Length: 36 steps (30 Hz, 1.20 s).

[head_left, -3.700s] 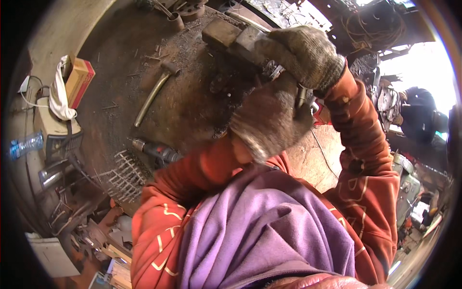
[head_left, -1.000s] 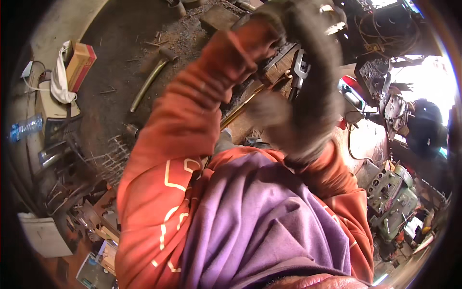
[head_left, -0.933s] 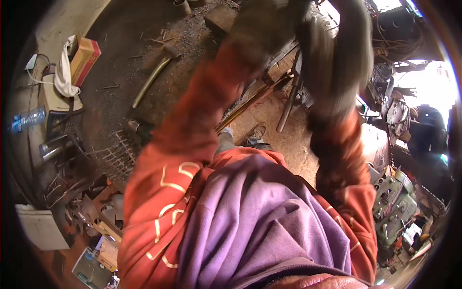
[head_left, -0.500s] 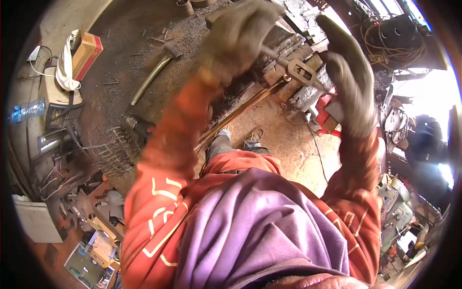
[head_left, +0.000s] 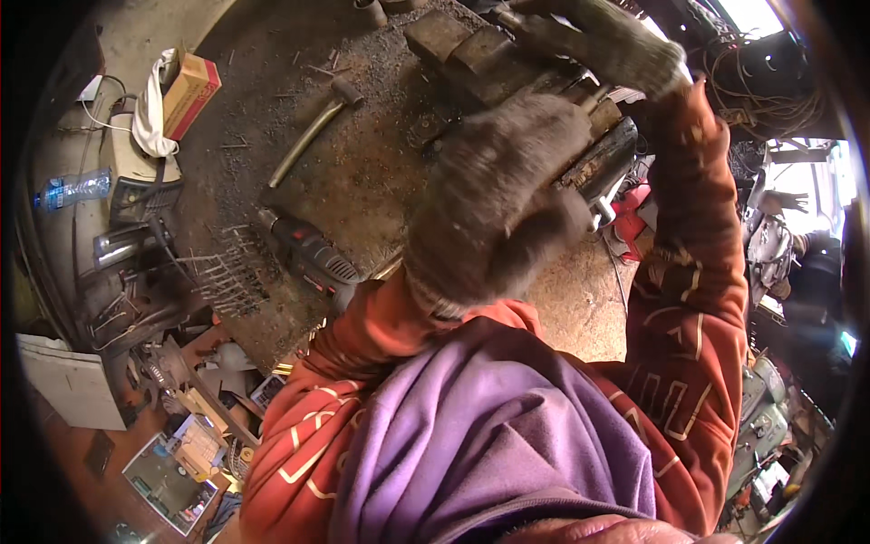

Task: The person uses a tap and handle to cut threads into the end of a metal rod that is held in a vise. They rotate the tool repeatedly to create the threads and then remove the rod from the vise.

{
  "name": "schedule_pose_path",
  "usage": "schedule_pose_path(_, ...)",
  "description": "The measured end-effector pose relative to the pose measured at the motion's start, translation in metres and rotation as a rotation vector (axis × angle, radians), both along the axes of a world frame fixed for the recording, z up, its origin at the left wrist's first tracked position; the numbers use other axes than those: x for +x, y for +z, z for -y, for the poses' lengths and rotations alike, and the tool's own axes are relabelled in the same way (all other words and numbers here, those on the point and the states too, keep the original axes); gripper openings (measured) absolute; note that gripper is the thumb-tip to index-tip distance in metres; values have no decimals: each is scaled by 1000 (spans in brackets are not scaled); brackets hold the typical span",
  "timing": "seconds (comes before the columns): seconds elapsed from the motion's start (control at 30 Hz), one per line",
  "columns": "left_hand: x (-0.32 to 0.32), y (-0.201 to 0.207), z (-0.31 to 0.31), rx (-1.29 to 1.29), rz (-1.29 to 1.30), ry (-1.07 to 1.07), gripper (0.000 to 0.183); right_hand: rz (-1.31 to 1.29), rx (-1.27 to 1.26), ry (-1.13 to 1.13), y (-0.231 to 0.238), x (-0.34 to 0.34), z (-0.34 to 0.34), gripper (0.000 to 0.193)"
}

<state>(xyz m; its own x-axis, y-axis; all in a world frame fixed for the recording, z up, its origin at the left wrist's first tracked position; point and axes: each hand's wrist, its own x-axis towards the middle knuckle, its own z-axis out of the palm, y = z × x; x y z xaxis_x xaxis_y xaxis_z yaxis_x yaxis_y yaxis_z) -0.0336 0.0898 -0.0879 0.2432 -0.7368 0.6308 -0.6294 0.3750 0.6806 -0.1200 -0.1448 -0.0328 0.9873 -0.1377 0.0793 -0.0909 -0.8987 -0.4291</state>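
Both of my hands wear thick, dirty grey-brown work gloves. My left hand (head_left: 498, 199) is near my body, in front of the bench vise (head_left: 489, 50), its fingers curled round something that the glove hides. Beyond it, my right hand (head_left: 616, 50) reaches over the vise's far side, its fingers pointing left and blurred; whether they grip anything does not show. The tap wrench seen earlier is now hidden by the gloves. A dark metal bar (head_left: 603, 154) sticks out past the left glove toward the right.
On the grimy bench lie a hammer (head_left: 308, 140) with a curved handle, a power drill (head_left: 313, 254) and scattered shavings. A cardboard box (head_left: 190, 95), white cloth (head_left: 152, 109) and plastic bottle (head_left: 77, 189) are at the left. Something red (head_left: 630, 213) shows beyond the vise.
My left hand has swung from the far left toward my body, covering the tap wrench. My right hand has moved away from me and leftward over the vise.
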Motion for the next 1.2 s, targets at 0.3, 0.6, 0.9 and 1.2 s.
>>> schedule_pose_path(0.3, 66, 12, 139, 617, -678, -176, 35, 661, 415, -650, -108, -105, -114, 95)
schedule_pose_path(0.6, -96, 34, 204, 481, 1250, -753, 35, 518, 309, -914, -120, -106, -145, 109)
schedule_pose_path(0.9, -69, 35, 2, 398, 979, -471, 16, 516, 345, -841, -127, -109, -148, 77)
schedule_pose_path(1.2, -82, 0, 11, -99, 439, 85, 32, 666, 1242, -606, -86, -130, -99, 49)
